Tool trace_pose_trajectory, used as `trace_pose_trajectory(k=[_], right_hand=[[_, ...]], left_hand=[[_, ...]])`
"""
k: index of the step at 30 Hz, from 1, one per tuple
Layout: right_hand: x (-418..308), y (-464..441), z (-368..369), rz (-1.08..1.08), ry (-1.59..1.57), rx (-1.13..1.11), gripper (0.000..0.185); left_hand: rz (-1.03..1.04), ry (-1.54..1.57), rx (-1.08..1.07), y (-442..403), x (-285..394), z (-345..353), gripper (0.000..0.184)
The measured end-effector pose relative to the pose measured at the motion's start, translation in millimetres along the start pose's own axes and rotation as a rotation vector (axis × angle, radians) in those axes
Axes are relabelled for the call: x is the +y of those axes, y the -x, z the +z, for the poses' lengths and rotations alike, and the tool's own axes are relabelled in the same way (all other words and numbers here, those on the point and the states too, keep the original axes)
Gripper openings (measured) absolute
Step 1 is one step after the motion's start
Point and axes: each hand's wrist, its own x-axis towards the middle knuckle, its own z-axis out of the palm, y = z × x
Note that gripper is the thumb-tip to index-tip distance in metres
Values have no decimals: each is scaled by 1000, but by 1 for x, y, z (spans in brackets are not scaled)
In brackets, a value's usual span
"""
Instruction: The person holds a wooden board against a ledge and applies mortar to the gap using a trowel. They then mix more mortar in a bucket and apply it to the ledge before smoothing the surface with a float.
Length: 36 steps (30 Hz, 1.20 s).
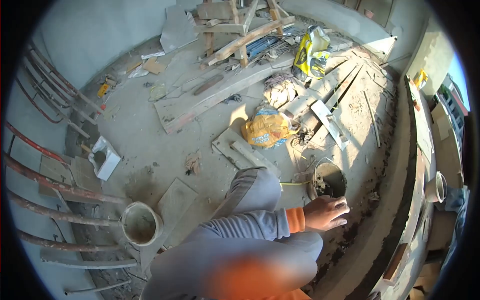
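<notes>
My left hand [325, 213] reaches out to the right past my knee, below a grey sleeve with an orange cuff. Its fingers are loosely bent and apart, and I see nothing held in them. Just beyond it stands a bucket [338, 173] with a wire handle, which holds grey mortar and a dark object I cannot make out. The hand overlaps the bucket's near rim in view; whether they touch, I cannot tell. My right hand does not show. Part of the bottom of the view, over grey and orange cloth, is blurred.
A second bucket [159, 231] stands left beside reddish pipes [65, 180]. Ahead lie a yellow sack [267, 129], a flat metal float [327, 122], boards [200, 105] and a yellow-black bag [312, 52]. A ledge [410, 200] runs along the right, with another bucket [436, 188] beyond.
</notes>
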Motion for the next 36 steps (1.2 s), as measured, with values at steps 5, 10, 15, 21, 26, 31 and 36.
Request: trace_pose_trajectory(k=[5, 10, 15, 21, 26, 31, 36], right_hand=[[30, -5, 32, -104, 185, 387, 13], [45, -17, 34, 16, -65, 346, 36], [65, -26, 58, 104, -72, 266, 36], [77, -31, 76, 82, -82, 362, 33], [82, -32, 81, 62, -111, 394, 31], [49, -20, 37, 66, -46, 268, 38], [50, -24, 42, 3, 5, 278, 37]], left_hand=[[-141, 26, -75, -4, -14, -5, 30], [-115, -39, -84, -9, -30, 12, 31], [-188, -36, -74, -16, -32, 29, 32], [-360, 51, 251, -45, -66, 59, 33], [-679, 471, 945, -39, -165, 54, 32], [-875, 59, 1426, 84, -309, 16, 22], [-1969, -322, 1199, 186, -368, -7, 56]])
